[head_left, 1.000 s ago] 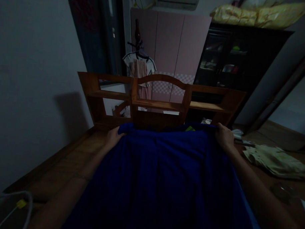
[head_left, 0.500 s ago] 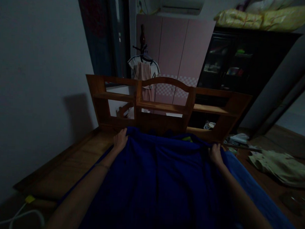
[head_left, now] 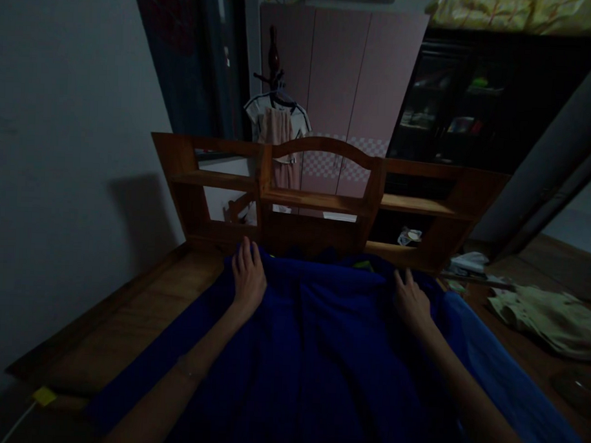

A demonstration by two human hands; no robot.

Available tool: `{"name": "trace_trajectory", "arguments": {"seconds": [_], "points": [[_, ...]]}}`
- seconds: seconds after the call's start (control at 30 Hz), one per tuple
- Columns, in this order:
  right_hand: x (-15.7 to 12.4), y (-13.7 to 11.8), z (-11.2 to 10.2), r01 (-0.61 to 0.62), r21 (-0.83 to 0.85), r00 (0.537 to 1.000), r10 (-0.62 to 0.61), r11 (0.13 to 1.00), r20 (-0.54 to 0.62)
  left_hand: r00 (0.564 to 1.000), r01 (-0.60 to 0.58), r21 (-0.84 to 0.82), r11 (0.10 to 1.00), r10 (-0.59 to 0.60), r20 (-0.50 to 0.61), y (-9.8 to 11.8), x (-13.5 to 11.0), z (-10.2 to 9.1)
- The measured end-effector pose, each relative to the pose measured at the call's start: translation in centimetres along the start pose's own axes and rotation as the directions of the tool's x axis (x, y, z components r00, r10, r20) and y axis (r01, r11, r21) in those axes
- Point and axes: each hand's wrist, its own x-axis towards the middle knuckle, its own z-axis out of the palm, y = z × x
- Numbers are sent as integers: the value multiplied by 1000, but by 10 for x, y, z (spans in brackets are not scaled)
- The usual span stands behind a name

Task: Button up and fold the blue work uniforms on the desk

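A deep blue cloth (head_left: 320, 351), which looks like a garment with a seam down its middle, lies spread over the wooden bed in front of me. My left hand (head_left: 249, 281) rests on its far left edge, fingers stretched out and slightly apart. On the far right part of the cloth lies my right hand (head_left: 412, 303), with two fingers extended and the others partly hidden. Neither hand grips the fabric. Between the hands, a small yellow-green patch (head_left: 363, 265) shows at the cloth's far edge.
A wooden headboard with shelves (head_left: 320, 202) stands beyond the cloth. Bare bed boards (head_left: 151, 307) show at left beside the wall. A lighter blue cloth (head_left: 508, 371) lies at right. Past it, a pale green cloth (head_left: 549, 317) is on the floor.
Both hands have let go of the cloth's far edge and their fingers have straightened. The left hand has shifted slightly right, and the cloth now lies flatter at left. The view has tilted down.
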Motion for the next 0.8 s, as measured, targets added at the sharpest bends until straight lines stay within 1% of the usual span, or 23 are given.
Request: {"name": "trace_trajectory", "arguments": {"seconds": [0.03, 0.07, 0.1, 0.13, 0.17, 0.2, 0.23, 0.27, 0.3, 0.33, 0.37, 0.4, 0.43, 0.5, 0.57, 0.6, 0.63, 0.7, 0.8], "points": [[-9, -19, -3, 61, 67, 996, -56, 996, -73, 997, -34, -102, 994, 42, 70, 9, -6, 1], [-18, -40, -8, 152, 170, 984, -134, 974, -113, 978, -36, -215, 976, 79, 192, 18, -11, 3], [-27, -62, -13, 254, 289, 966, -231, 923, -112, 929, 4, -325, 946, 117, 352, 25, -15, 8], [-36, -83, -16, 343, 405, 936, -343, 847, -75, 843, 82, -413, 907, 158, 514, 30, -20, 15], [-44, -102, -18, 411, 519, 880, -476, 750, -9, 739, 173, -468, 866, 201, 643, 34, -23, 22], [-51, -117, -18, 427, 616, 817, -574, 662, 50, 650, 247, -501, 829, 242, 720, 37, -27, 31], [-56, -128, -15, 410, 689, 768, -634, 597, 93, 599, 291, -527, 799, 278, 751, 37, -30, 39], [-59, -136, -9, 372, 745, 733, -668, 554, 131, 589, 303, -554, 775, 304, 748, 37, -33, 46], [-62, -139, -2, 316, 783, 725, -669, 535, 164, 605, 292, -581, 759, 324, 727, 35, -36, 52], [-62, -139, 7, 251, 811, 736, -648, 529, 195, 625, 268, -608, 747, 346, 700, 33, -38, 56], [-62, -137, 16, 183, 830, 752, -619, 526, 227, 634, 242, -632, 736, 373, 677, 31, -39, 58], [-61, -133, 24, 119, 846, 762, -594, 519, 257, 633, 215, -652, 727, 404, 660, 28, -39, 58], [-59, -129, 30, 59, 861, 761, -581, 505, 288, 623, 188, -669, 719, 439, 647, 26, -39, 57], [-57, -122, 39, -29, 883, 730, -594, 468, 338, 579, 139, -698, 703, 514, 633, 24, -38, 53], [-55, -120, 41, -50, 893, 695, -626, 448, 353, 527, 112, -707, 698, 561, 638, 24, -36, 49], [-55, -120, 41, -45, 892, 689, -632, 450, 354, 511, 102, -706, 701, 572, 642, 24, -36, 47], [-55, -121, 41, -36, 888, 690, -631, 458, 354, 503, 94, -701, 707, 574, 646, 25, -35, 46], [-55, -122, 39, -29, 874, 694, -619, 484, 366, 505, 83, -684, 725, 561, 656, 27, -36, 45], [-56, -122, 37, -51, 859, 685, -608, 510, 402, 518, 100, -667, 738, 534, 668, 30, -38, 44]]}}
